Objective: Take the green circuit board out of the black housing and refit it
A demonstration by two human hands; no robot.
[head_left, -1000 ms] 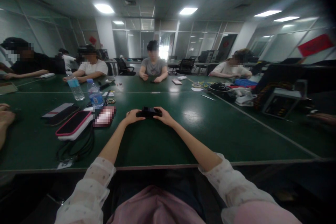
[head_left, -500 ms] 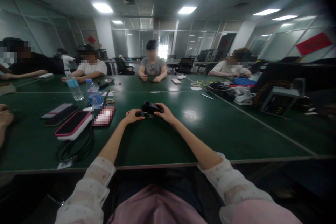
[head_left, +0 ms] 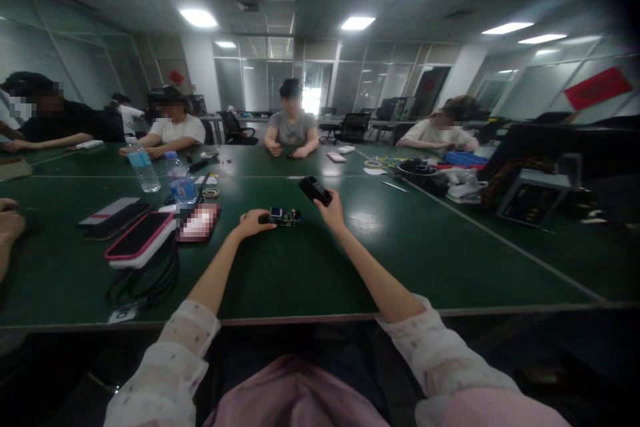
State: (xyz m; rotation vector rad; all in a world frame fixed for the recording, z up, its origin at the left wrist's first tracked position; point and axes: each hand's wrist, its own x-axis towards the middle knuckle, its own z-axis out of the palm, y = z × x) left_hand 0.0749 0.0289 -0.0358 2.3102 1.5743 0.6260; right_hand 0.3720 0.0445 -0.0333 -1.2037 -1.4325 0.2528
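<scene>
Rectangular ceiling lamps [head_left: 359, 23] shine above the wide green surface [head_left: 310, 280]. Behind it stand black office chairs [head_left: 355, 124], a white pillar [head_left: 199, 70] and, at the back, glass partitions [head_left: 373, 83].

From my remote post I took this for an office with electronics about. Thin-framed glass partition walls [head_left: 250, 83] ran across the upper middle of the frame, below bright, flat, rectangular ceiling light panels [head_left: 199, 17] at upper left and upper right. I saw black-backed office chairs [head_left: 356, 124] above centre, a long green-topped table [head_left: 310, 280] spanning the width, and a small green circuit board [head_left: 286, 219] near the centre.
</scene>
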